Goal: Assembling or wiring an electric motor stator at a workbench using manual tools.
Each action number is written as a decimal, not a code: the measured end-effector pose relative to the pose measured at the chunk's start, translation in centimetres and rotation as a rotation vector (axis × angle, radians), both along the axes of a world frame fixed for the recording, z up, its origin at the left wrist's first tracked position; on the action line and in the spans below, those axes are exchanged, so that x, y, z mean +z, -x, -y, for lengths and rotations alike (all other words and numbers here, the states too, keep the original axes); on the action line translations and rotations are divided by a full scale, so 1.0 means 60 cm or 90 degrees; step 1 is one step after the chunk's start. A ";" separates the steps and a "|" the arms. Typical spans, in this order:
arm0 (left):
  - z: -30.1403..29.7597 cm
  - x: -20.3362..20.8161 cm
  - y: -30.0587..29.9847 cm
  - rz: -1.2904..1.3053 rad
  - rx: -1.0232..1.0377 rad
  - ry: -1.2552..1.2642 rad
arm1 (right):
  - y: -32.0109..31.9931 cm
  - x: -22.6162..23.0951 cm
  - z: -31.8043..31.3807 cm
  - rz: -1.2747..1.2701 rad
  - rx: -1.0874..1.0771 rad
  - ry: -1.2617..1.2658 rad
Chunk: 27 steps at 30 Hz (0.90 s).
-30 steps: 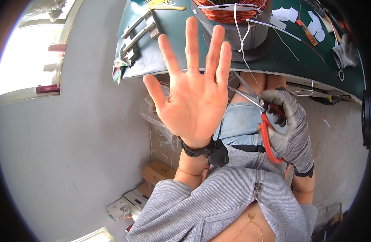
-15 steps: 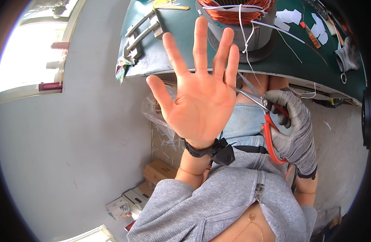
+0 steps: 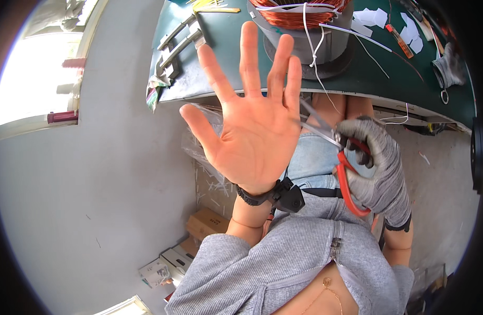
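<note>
My left hand [image 3: 254,131] is bare and held up with its fingers spread and the palm showing. It holds nothing, and a black strap with a small dark device [image 3: 288,197] is on its wrist. My right hand [image 3: 383,168], in a grey knit glove, grips a pair of red-handled scissors [image 3: 350,184]. Their metal blades stand apart and point at the edge of my left palm; whether the tips touch it cannot be made out. Beyond my fingers, a grey round stator-like body [image 3: 333,50] carries copper wire coils [image 3: 299,19] and a white tied cord [image 3: 315,52].
On the green table [image 3: 220,79] lie a metal frame [image 3: 181,47], yellow strips [image 3: 215,9], white paper pieces [image 3: 370,17], an orange cutter-like tool [image 3: 400,41] and a grey glove [image 3: 448,68]. Under it hangs a clear plastic bag [image 3: 197,134]. Cardboard boxes [image 3: 205,223] stand at lower left.
The table and its things have shifted slightly left and up in the picture. My left hand has moved a little left, and the scissors in my right hand also sit slightly farther left.
</note>
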<state>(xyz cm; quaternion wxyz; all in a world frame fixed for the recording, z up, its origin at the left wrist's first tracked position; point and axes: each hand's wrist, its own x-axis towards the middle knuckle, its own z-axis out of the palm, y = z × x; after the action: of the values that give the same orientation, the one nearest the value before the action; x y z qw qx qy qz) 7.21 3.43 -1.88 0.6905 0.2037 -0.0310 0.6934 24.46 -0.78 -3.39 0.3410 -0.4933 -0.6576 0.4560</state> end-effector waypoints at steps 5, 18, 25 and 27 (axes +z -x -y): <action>0.001 0.002 0.004 0.009 -0.008 -0.001 | 0.000 0.002 0.002 -0.012 0.014 -0.005; -0.001 0.004 -0.002 0.013 0.008 -0.018 | 0.009 -0.008 -0.002 -0.005 -0.030 -0.039; 0.004 0.009 0.000 0.005 0.037 -0.017 | 0.002 -0.006 -0.001 -0.025 0.052 0.008; 0.008 0.010 -0.003 -0.010 0.064 -0.015 | 0.006 -0.001 -0.008 -0.013 0.034 0.038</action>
<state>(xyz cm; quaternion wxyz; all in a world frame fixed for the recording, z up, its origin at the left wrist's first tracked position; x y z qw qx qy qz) 7.39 2.93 -1.26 0.6523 0.2186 -0.0230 0.7253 24.07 -0.32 -3.45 0.3202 -0.4809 -0.6534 0.4892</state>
